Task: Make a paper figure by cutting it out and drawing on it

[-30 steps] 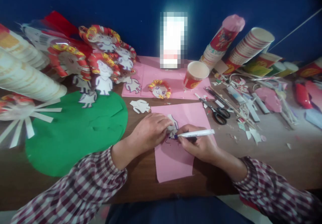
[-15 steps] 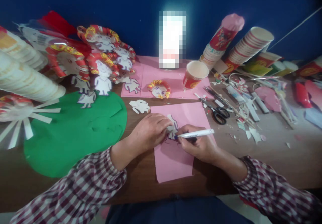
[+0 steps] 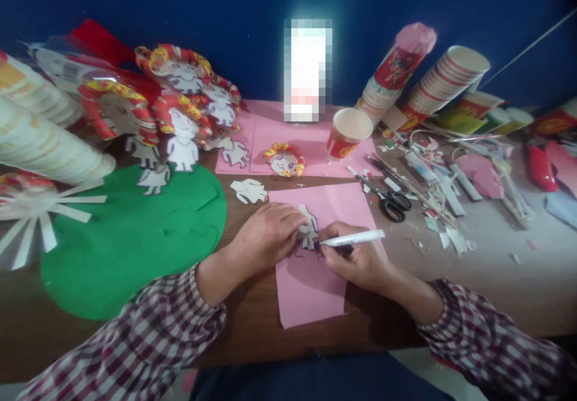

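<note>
A white marker lies in the grip of my right hand, its dark tip down at the lower edge of a small white paper cutout. My left hand has its fingers bent together and presses the cutout against a pink paper sheet. Dark drawn lines show on the sheet around and below the cutout. Part of the cutout is hidden under my left fingertips. Just beyond my left hand is another white body-shaped paper cutout.
Left lie a green paper disc, finished paper dolls and stacked cups. Scissors, paper scraps and another cup stack are on the right. Ahead stand a paper cup and a doll's head.
The view has shifted very slightly. Both hands, the marker and the cutout stay in nearly the same places.
</note>
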Demonstrator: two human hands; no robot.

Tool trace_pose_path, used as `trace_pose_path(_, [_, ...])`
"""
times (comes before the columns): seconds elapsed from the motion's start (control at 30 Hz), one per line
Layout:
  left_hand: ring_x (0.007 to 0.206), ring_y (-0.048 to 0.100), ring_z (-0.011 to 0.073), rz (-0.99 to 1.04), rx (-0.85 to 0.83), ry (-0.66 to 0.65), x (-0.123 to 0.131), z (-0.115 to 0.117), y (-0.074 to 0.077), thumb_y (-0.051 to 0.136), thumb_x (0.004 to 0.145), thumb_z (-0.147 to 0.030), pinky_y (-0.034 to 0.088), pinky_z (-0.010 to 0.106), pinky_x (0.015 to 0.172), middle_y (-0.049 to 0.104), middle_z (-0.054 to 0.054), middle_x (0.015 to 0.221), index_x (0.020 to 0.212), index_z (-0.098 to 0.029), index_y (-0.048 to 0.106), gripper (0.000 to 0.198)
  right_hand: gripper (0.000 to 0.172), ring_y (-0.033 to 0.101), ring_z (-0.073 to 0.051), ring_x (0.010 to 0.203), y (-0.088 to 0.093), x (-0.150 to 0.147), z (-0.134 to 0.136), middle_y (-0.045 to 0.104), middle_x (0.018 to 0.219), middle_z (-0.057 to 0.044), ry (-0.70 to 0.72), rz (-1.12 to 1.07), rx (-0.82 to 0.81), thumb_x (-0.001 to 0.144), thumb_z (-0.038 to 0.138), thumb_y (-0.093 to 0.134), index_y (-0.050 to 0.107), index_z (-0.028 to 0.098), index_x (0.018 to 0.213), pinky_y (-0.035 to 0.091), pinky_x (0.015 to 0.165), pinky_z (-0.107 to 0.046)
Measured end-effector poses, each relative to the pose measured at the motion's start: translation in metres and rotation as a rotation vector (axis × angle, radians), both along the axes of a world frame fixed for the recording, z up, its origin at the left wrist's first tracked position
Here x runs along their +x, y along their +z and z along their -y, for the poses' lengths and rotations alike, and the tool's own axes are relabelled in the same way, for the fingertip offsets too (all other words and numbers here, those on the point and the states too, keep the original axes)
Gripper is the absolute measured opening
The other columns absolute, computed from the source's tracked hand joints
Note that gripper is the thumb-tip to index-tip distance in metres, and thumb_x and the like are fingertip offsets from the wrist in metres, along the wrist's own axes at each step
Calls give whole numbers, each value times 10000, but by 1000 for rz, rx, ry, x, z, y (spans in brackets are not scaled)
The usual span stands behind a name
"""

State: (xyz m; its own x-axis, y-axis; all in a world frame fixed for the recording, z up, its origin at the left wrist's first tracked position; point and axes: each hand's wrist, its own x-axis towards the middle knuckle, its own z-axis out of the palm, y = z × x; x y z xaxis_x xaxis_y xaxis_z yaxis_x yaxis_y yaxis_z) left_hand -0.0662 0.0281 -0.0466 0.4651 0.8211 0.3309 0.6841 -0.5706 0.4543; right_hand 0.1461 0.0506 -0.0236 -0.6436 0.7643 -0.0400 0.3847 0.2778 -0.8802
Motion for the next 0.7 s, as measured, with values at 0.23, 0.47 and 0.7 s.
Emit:
trace_pose_path(0.23, [947,610,208,8,3,1,0,0,1,510,838,-141,480,368,857,665,71,931,1020,-181,582,199,30,450,-73,490,2,-1,0,551,607,27,-7,-19,-14,785,179,543,565,170,767,362,437,-175])
trace_pose_path(0.47, [947,608,204,20,-25,-34,1,-1,3,512,843,-120,466,359,869,666,62,904,959,-178,600,157,28,453,-77,502,2,-1,-1,548,613,26,-19,-18,5,783,171,535,559,171,769,366,451,-182])
trace_pose_path(0.7, [956,603,203,43,-33,-30,1,0,3,505,844,-114,466,363,864,664,62,914,958,-179,600,163,26,436,-74,500,2,1,-2,533,608,32,-10,-7,25,785,165,534,558,171,777,349,448,-183])
